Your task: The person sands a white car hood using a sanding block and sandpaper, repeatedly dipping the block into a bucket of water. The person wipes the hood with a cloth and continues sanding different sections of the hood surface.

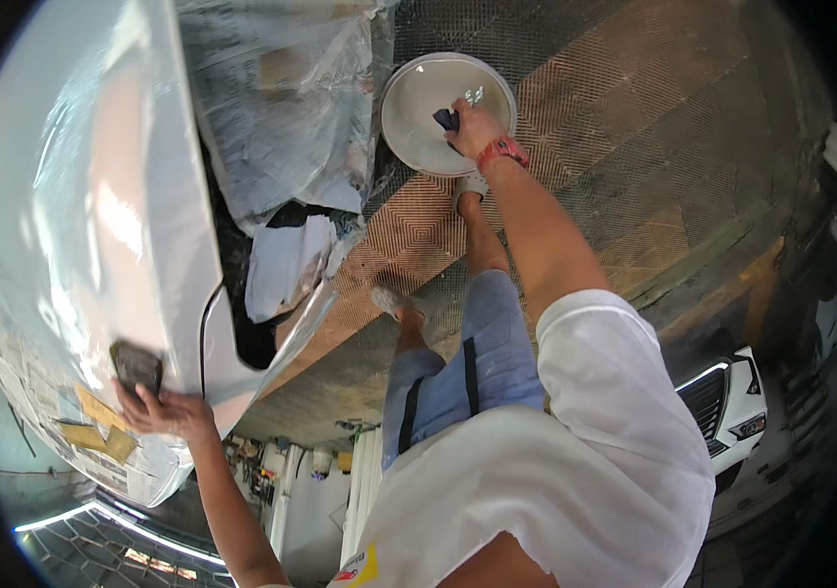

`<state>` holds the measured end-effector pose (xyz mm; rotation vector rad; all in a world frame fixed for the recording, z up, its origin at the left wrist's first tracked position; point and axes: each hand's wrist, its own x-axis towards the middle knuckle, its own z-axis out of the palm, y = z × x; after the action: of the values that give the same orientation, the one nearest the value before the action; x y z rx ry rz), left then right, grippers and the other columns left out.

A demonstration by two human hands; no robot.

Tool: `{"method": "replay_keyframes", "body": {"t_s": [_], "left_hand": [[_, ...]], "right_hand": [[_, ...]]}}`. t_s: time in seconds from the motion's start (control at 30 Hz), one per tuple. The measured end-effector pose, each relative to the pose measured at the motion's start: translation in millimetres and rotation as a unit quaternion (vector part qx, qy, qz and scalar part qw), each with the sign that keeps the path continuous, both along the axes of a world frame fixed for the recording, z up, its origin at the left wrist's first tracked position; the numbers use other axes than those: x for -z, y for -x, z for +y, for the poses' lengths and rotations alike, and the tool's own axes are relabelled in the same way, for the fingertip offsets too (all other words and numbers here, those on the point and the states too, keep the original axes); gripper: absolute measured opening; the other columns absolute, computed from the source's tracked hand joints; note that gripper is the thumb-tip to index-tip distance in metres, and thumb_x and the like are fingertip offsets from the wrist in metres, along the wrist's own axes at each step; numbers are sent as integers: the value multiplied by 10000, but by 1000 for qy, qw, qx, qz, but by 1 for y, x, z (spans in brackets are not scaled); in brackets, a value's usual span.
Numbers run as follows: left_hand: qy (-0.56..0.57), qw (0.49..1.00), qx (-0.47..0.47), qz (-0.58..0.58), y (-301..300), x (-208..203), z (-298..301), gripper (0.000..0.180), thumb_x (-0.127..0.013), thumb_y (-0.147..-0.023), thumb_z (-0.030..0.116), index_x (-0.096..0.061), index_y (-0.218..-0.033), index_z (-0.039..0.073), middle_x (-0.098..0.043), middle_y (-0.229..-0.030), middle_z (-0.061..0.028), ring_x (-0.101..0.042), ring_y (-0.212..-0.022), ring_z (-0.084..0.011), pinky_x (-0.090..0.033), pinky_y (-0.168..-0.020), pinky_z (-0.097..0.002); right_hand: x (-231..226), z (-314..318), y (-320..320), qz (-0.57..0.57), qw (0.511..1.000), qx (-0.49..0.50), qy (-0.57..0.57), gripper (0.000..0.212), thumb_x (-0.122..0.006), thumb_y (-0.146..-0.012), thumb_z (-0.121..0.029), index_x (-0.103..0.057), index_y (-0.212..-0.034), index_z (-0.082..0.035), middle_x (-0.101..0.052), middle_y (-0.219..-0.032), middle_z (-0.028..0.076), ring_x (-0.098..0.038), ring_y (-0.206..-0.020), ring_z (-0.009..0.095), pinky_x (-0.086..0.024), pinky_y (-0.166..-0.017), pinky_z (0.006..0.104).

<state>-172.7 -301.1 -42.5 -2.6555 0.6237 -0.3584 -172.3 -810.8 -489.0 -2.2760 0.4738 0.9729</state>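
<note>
My left hand (pixel 171 414) reaches to the white car body panel (pixel 168 196) at the left. Its fingers grip the near end of a dark, blocky sanding block (pixel 137 368) lying against the painted surface. At the top middle, my right hand (pixel 479 129) is over a round white basin (pixel 401 149) of cloudy liquid. A dark, crumpled cloth (pixel 446 120) is pinched in its fingers. A red watch (pixel 503 152) is on that wrist.
Plastic sheeting (pixel 281 108) and a white paper piece (pixel 286 265) cover the opening beside the panel. Tan sheets (pixel 97 421) lie by my left hand. My feet stand on a patterned floor mat (pixel 428 230). A white car front (pixel 727 412) is at the right.
</note>
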Motion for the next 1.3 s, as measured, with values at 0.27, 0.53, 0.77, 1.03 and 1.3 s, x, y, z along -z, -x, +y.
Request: {"method": "replay_keyframes", "body": {"t_s": [0.27, 0.53, 0.77, 1.03, 1.3], "left_hand": [[85, 993, -85, -5, 38, -13, 63, 473, -403, -1191, 206, -309, -1648, 132, -254, -1702, -327, -384, -1539, -533, -399, -1237, -675], [41, 996, -82, 15, 38, -10, 22, 472, -393, -1191, 236, -319, -1645, 129, -269, -1693, -337, -390, -1539, -532, -395, -1239, -671], [80, 995, -58, 33, 22, -3, 31, 475, -384, -1192, 263, -328, -1643, 127, -283, -1684, -346, -396, -1539, -531, -391, -1241, -668], [22, 1000, -6, -4, 0, 4, -3, 504, -354, -1146, 189, -384, -1648, 230, -502, -1628, -284, -518, -1464, -488, -295, -1226, -682], [96, 992, -76, -16, 10, -6, -10, 526, -665, -918, 77, -747, -1402, 268, -646, -1563, -152, -565, -1445, -359, -259, -1273, -584]], "right_hand": [[163, -17, -50, -20, 985, -154, 80, 687, -826, -950, -338, -534, -1551, -177, -697, -1360, 250, -687, -1278, 440, -595, -1026, 541], [316, 23, 7, -44, 988, -72, 126, 560, -654, -1012, -223, -590, -1553, -96, -679, -1461, 235, -610, -1391, 465, -492, -1174, 591], [318, 56, 73, 111, 980, 92, -134, 443, -687, -978, -296, -770, -1279, 19, -769, -1280, 230, -742, -1194, 360, -584, -1035, 486], [-2, 48, 44, 68, 772, 420, -473, 322, -678, -1050, -45, -660, -1337, 99, -769, -1149, 134, -777, -1046, 233, -607, -954, 333], [-319, -103, 23, -188, 500, 460, -710, 664, -569, -1105, -611, -624, -1445, -44, -636, -1480, 187, -581, -1406, 439, -431, -1215, 660]]}}
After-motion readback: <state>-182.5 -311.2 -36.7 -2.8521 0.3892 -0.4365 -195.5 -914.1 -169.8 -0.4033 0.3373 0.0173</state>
